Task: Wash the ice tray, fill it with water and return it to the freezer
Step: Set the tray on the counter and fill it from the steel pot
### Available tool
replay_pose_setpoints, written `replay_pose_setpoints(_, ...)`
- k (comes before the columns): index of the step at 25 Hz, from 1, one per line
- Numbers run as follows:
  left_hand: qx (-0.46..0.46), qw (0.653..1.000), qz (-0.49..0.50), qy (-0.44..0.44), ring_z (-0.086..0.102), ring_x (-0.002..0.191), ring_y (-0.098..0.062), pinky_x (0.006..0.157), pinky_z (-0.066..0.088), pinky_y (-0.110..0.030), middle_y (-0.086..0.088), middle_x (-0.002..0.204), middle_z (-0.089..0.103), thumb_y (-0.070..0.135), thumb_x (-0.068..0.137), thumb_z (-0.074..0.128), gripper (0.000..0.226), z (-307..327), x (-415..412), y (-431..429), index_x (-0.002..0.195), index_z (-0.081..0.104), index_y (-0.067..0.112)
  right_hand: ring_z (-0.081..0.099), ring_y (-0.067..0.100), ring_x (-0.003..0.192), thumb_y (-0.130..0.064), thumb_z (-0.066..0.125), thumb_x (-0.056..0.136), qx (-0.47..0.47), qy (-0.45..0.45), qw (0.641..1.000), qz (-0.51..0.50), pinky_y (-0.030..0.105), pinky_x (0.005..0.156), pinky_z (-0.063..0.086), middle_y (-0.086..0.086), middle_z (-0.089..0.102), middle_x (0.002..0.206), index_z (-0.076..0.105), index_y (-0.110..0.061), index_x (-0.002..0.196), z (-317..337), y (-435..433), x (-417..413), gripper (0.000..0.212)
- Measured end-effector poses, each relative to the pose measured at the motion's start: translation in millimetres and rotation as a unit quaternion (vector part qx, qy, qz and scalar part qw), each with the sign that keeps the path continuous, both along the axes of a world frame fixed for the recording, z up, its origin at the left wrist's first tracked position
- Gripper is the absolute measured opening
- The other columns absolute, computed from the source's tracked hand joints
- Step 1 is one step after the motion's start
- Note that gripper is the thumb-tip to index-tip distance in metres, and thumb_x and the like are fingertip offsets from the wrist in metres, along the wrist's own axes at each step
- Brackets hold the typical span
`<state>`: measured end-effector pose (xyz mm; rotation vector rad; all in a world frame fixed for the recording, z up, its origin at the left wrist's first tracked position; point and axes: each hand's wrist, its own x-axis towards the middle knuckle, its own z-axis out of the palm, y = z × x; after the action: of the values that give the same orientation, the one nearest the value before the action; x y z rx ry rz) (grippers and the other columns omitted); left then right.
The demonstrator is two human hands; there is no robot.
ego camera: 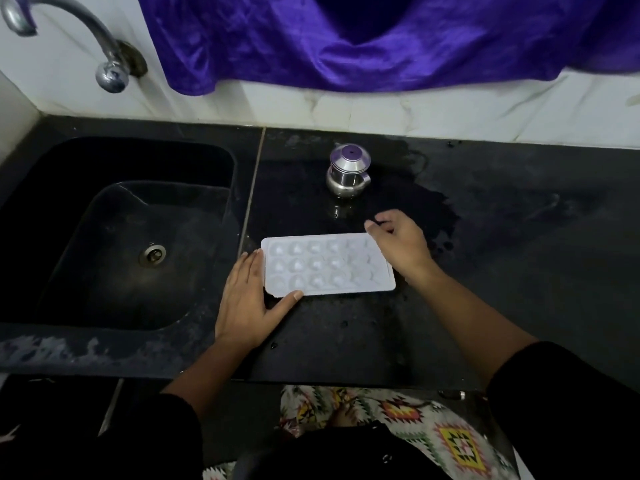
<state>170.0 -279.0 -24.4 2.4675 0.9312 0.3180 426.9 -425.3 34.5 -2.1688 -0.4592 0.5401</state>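
Observation:
A white ice tray (325, 265) with several rounded cells lies flat on the black counter (502, 271), just right of the sink. My left hand (247, 306) rests at its left end, fingers along the short edge and thumb against the near edge. At the tray's far right corner sits my right hand (401, 244), with its fingers loosely curled at the rim. Whether either hand truly grips the tray cannot be told. Whether the cells hold water is unclear.
A black sink (114, 306) with a metal drain (152, 255) lies to the left, under a chrome tap (86, 36) on the wall. A small steel pot with a lid (348, 174) stands behind the tray. Wet patches mark the counter. A purple cloth (363, 43) hangs above.

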Motion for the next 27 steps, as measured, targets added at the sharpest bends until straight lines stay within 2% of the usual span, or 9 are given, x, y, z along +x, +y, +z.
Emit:
replay_pose_setpoints(3,0.023,1.0,0.002,0.004,0.023,0.157,-0.022,0.128,0.022,-0.041,-0.006,0.166,0.036,0.078,0.089,0.051,0.1,-6,0,2,0.161,0.031,0.011,0.066,0.016,0.106,-0.044,0.069,0.096,0.036,-0.024,0.999,-0.013,0.033,0.089,0.056,0.001,0.068,0.116,0.065,-0.018,0.123,7,21,15,0.037)
replay_pose_setpoints(6,0.027,1.0,0.003,0.013,0.023,0.157,-0.022,0.128,0.024,-0.044,-0.006,0.166,0.036,0.078,0.09,0.048,0.099,-6,2,2,0.161,0.032,0.01,0.065,0.022,0.107,-0.049,0.065,0.096,-0.07,-0.048,0.996,0.017,0.041,0.093,0.055,0.002,0.066,0.12,0.061,-0.019,0.131,11,28,30,0.046)
replay_pose_setpoints(8,0.027,1.0,0.0,0.013,0.023,0.157,-0.022,0.128,0.024,-0.044,-0.006,0.166,0.036,0.078,0.091,0.046,0.099,-5,2,2,0.161,0.031,0.01,0.065,0.022,0.108,-0.041,0.063,0.1,-0.1,-0.028,0.993,0.05,0.037,0.091,0.054,-0.001,0.066,0.116,0.06,-0.021,0.136,5,22,33,0.042)
replay_pose_setpoints(11,0.029,0.999,-0.005,0.014,0.022,0.157,-0.022,0.128,0.021,-0.043,-0.006,0.167,0.034,0.077,0.091,0.044,0.099,-6,2,4,0.162,0.029,0.01,0.067,0.015,0.093,-0.023,0.06,0.102,-0.086,-0.041,0.993,0.075,0.025,0.072,0.05,-0.01,0.066,0.092,0.07,-0.021,0.115,-9,5,26,0.017)
replay_pose_setpoints(15,0.032,0.999,-0.012,0.012,0.023,0.157,-0.023,0.128,0.022,-0.044,-0.005,0.166,0.035,0.08,0.088,0.047,0.101,-6,3,3,0.161,0.03,0.012,0.065,0.01,0.086,-0.016,0.062,0.099,-0.079,-0.056,0.993,0.062,0.031,0.074,0.054,-0.008,0.067,0.092,0.07,-0.023,0.1,-18,-10,19,0.011)
replay_pose_setpoints(18,0.031,0.999,-0.008,0.008,0.025,0.156,-0.022,0.127,0.024,-0.046,-0.004,0.165,0.037,0.085,0.085,0.048,0.106,-5,3,2,0.16,0.033,0.012,0.067,0.011,0.081,-0.025,0.064,0.098,-0.098,-0.043,0.991,0.078,0.031,0.072,0.056,-0.008,0.07,0.084,0.07,-0.026,0.093,-15,-12,22,0.008)
replay_pose_setpoints(20,0.033,0.999,-0.009,0.01,0.024,0.156,-0.022,0.127,0.024,-0.046,-0.004,0.165,0.036,0.085,0.085,0.047,0.106,-6,4,2,0.16,0.032,0.012,0.067,0.01,0.08,-0.032,0.067,0.098,-0.073,-0.038,0.994,0.071,0.029,0.071,0.054,-0.007,0.07,0.085,0.071,-0.024,0.094,-6,-5,29,0.011)
replay_pose_setpoints(24,0.035,0.999,-0.006,0.012,0.024,0.156,-0.022,0.127,0.026,-0.047,-0.004,0.165,0.036,0.084,0.085,0.048,0.105,-6,3,2,0.161,0.032,0.012,0.065,0.009,0.084,-0.034,0.069,0.099,0.116,0.06,0.991,-0.001,0.027,0.072,0.053,-0.006,0.069,0.094,0.068,-0.017,0.108,17,31,46,0.019)
replay_pose_setpoints(27,0.035,0.999,-0.007,0.012,0.024,0.156,-0.022,0.126,0.027,-0.049,-0.005,0.165,0.035,0.083,0.086,0.049,0.104,-6,3,1,0.161,0.032,0.012,0.067,0.015,0.085,-0.04,0.066,0.101,0.136,0.12,0.983,-0.023,0.033,0.073,0.057,-0.004,0.069,0.099,0.065,-0.014,0.115,20,57,57,0.03)
